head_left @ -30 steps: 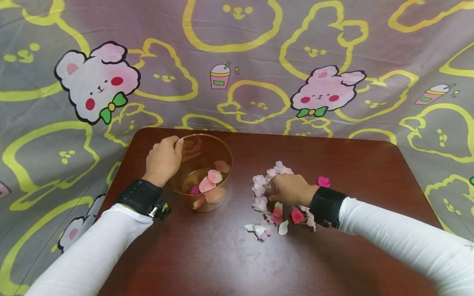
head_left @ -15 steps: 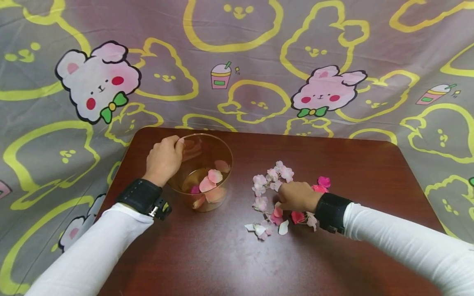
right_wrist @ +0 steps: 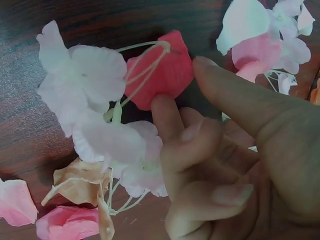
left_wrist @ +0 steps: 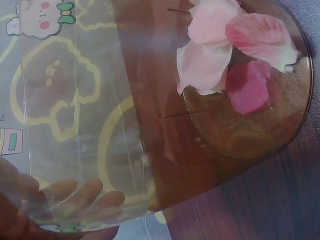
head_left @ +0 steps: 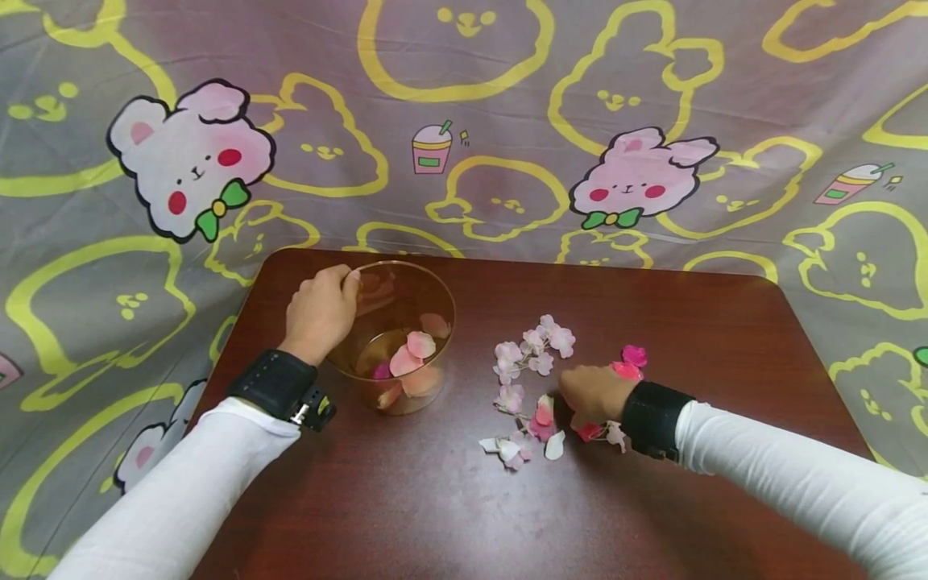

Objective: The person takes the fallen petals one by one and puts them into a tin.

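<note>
My left hand (head_left: 319, 316) grips the rim of a see-through amber bowl (head_left: 402, 296), its thumb over the edge and its fingers showing through the wall in the left wrist view. Inside the bowl lie several pink petals (head_left: 408, 361) and a magenta petal (left_wrist: 248, 87). My right hand (head_left: 596, 393) is low over the scattered flowers. In the right wrist view, its thumb and index fingertips are apart at the edges of a red petal (right_wrist: 167, 72); the other fingers curl toward the palm. Thin stems of a pale pink flower cluster (right_wrist: 97, 70) lie across that petal.
Pale pink flowers (head_left: 532, 342) and a white petal (head_left: 554, 445) lie between the bowl and my right hand. A magenta petal (head_left: 634, 356) is beyond my right wrist. A dried tan petal (right_wrist: 80, 182) rests nearby. A patterned cloth (head_left: 500, 121) hangs behind the brown table (head_left: 464, 515).
My right hand has moved right and toward me, from the pale pink flowers to the red petal, uncovering those flowers. My left hand and the bowl have stayed in place.
</note>
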Motion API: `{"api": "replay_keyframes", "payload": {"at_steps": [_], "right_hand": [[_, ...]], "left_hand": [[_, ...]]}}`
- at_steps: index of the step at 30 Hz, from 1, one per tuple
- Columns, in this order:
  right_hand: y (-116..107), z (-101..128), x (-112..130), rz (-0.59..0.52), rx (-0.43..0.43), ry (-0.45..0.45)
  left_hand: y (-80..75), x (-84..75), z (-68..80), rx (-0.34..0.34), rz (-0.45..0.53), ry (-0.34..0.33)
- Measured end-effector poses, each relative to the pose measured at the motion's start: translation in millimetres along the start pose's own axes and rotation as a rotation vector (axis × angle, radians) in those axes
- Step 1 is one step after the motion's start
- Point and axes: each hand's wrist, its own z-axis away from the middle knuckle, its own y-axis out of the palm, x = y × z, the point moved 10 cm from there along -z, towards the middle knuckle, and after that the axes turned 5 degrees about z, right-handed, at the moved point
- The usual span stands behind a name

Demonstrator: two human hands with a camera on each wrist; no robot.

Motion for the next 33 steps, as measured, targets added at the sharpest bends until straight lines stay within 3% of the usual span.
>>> {"api": "replay_keyframes", "payload": {"at_steps": [33], "right_hand": [[7.4,0.2,5.0,-0.062,-0.026,-0.01]], "left_hand": [[1.0,1.4,-0.6,0.015,-0.009,-0.018]]}}
